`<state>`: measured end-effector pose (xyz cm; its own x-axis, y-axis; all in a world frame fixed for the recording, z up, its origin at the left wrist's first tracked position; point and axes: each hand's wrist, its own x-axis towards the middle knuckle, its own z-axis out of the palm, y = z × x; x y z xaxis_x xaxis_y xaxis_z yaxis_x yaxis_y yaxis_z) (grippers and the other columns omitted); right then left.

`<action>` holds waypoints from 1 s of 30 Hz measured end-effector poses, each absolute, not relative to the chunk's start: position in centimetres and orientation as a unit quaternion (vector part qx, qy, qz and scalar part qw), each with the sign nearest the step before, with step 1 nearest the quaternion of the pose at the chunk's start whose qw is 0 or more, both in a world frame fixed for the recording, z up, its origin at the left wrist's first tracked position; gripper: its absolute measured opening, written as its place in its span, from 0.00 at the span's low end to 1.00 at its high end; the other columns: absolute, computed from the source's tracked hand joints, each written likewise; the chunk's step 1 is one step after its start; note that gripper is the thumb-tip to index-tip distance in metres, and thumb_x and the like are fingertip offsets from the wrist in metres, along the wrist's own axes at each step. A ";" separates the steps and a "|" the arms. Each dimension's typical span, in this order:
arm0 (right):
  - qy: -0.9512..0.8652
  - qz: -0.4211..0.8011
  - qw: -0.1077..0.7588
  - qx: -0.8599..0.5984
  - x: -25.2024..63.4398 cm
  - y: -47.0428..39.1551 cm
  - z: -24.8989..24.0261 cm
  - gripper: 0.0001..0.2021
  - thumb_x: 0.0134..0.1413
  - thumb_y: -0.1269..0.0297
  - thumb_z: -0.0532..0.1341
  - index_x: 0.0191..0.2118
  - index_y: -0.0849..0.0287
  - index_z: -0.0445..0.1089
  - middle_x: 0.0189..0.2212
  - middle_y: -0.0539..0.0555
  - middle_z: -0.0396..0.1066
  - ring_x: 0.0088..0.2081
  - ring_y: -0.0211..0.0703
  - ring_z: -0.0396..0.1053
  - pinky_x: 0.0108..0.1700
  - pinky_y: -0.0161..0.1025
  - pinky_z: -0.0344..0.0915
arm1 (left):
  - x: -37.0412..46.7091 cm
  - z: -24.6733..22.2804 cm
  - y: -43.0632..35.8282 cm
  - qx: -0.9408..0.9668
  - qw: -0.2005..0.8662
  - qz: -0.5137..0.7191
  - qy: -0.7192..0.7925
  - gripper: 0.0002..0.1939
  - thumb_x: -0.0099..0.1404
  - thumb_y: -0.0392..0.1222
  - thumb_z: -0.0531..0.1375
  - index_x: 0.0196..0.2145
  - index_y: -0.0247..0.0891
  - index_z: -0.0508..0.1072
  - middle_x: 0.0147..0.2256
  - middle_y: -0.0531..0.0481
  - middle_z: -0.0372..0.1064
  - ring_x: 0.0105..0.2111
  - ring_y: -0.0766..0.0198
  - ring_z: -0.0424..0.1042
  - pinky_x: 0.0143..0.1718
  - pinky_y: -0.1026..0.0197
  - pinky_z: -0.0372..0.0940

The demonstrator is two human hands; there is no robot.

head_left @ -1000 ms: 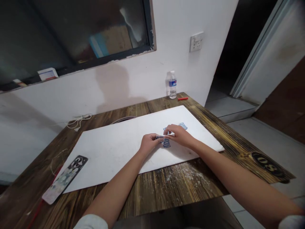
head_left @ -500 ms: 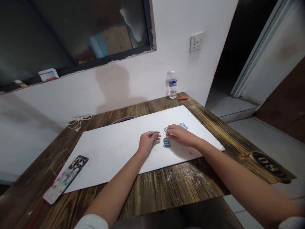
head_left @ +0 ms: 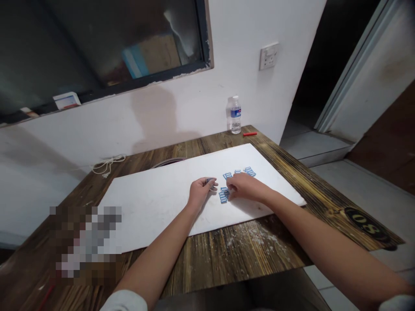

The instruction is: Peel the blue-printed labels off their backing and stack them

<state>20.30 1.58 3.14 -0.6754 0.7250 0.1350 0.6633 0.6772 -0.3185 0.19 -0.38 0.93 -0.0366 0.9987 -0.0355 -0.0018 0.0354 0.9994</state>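
Observation:
Small flat rectangular pieces with blue edges lie in groups on a white board (head_left: 155, 205); they look like little cards or tiles, too small to tell which. My left hand (head_left: 200, 191) is closed over the board, a few dark, blue-edged pieces (head_left: 210, 181) pinched between thumb and fingers. Over the near group of pieces (head_left: 223, 197) my right hand (head_left: 244, 185) is bent down, its fingertips closed at that group's right side. What the right fingertips grip is hidden. Beyond the right hand lie a far-left group (head_left: 227, 176) and a far-right group (head_left: 250, 171).
The board rests on a dark wooden table (head_left: 207, 268). A water bottle (head_left: 236, 116) and a red pen-like stick (head_left: 250, 134) are at the back. A white cable (head_left: 108, 163) lies at the back left. A blurred-out patch (head_left: 90, 242) covers the board's left corner.
My right hand has come slightly down and nearer to me, onto the near group. Pieces in that group have shifted left and spread. The left hand has hardly moved.

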 end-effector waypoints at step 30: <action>-0.922 0.092 0.204 -0.315 19.6 1.5 1.3 0.06 0.53 0.65 0.65 0.38 0.55 0.76 0.33 0.55 0.72 0.39 0.47 0.66 0.38 0.41 0.52 | -0.2 0.5 -0.2 0.560 0.365 0.487 0.562 0.15 0.57 0.51 0.62 0.33 0.36 0.78 0.30 0.47 0.76 0.31 0.61 0.74 0.33 0.60 0.69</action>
<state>19.58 1.54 1.27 -0.7179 0.6187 0.3191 0.5436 0.7846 -0.2982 -0.22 -0.17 0.52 -0.1066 0.9851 0.1353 0.2752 -0.1015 0.9560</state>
